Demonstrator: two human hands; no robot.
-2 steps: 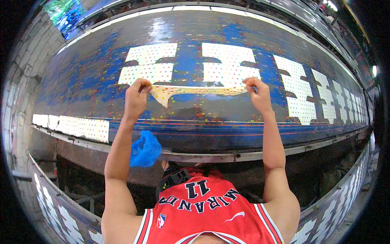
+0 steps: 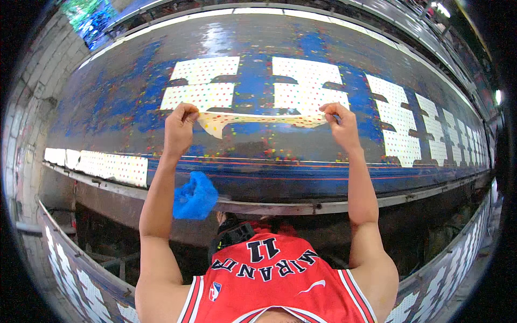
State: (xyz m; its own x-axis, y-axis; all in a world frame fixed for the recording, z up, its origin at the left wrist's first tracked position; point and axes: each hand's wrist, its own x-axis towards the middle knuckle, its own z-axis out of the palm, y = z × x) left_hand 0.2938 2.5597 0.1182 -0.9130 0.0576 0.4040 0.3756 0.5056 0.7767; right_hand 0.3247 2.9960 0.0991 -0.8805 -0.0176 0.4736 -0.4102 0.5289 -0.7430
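Note:
A cut piece of cream fabric with coloured dots (image 2: 253, 118) is stretched between my two hands over the long printing table (image 2: 242, 145). My left hand (image 2: 181, 126) pinches its left end, where a corner hangs down in a point. At its right end, my right hand (image 2: 343, 126) pinches the edge between thumb and fingers. Just beyond the held piece, two white dotted fabric panels lie flat: a left panel (image 2: 202, 89) near my left hand and a right panel (image 2: 307, 89) near my right hand. The held piece overlaps their near edges in the view.
More dotted panels (image 2: 396, 118) run in a row to the right. A strip of dotted fabric (image 2: 113, 166) lies along the near left edge. Blue crumpled mesh-like material (image 2: 195, 198) hangs by the table's metal rail (image 2: 269, 208). A block wall (image 2: 37, 102) stands at the left.
The table and its panels have shifted slightly rightward in the view. Both hands keep their pinch on the fabric, and its hanging corner has risen a little.

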